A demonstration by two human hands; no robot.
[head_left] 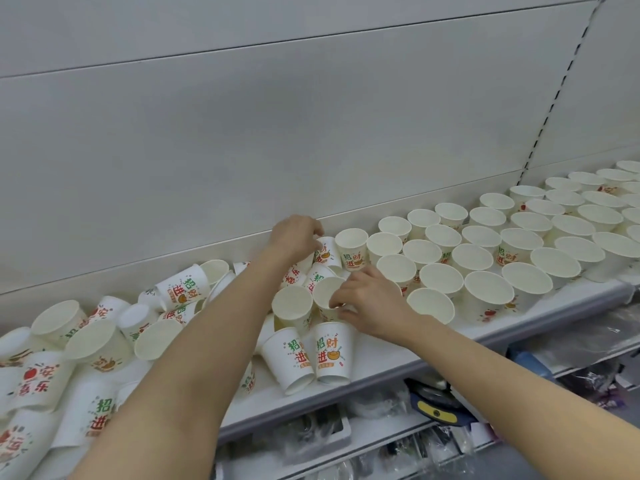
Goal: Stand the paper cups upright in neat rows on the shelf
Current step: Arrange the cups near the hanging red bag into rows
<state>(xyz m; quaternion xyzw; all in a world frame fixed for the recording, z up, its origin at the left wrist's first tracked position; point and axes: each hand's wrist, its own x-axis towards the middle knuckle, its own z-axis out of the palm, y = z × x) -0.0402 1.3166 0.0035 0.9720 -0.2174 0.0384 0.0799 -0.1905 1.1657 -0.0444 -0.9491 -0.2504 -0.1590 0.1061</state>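
Note:
White paper cups with red, green and orange print cover a pale shelf (381, 370). On the right, several upright cups (485, 261) stand in rows. On the left lies a jumble of tipped cups (104, 344). My left hand (294, 237) grips a tilted cup (327, 252) at the back, beside the nearest upright cup (351, 247). My right hand (374, 303) pinches the rim of another cup (325, 294) in the middle of the shelf. Two cups (332, 351) lie upside down near the front edge.
A grey back panel (277, 133) rises behind the shelf, with a slotted upright (554, 98) at the right. Below the front edge a lower shelf (433, 424) holds plastic-wrapped goods and a blue-and-yellow item (436, 407).

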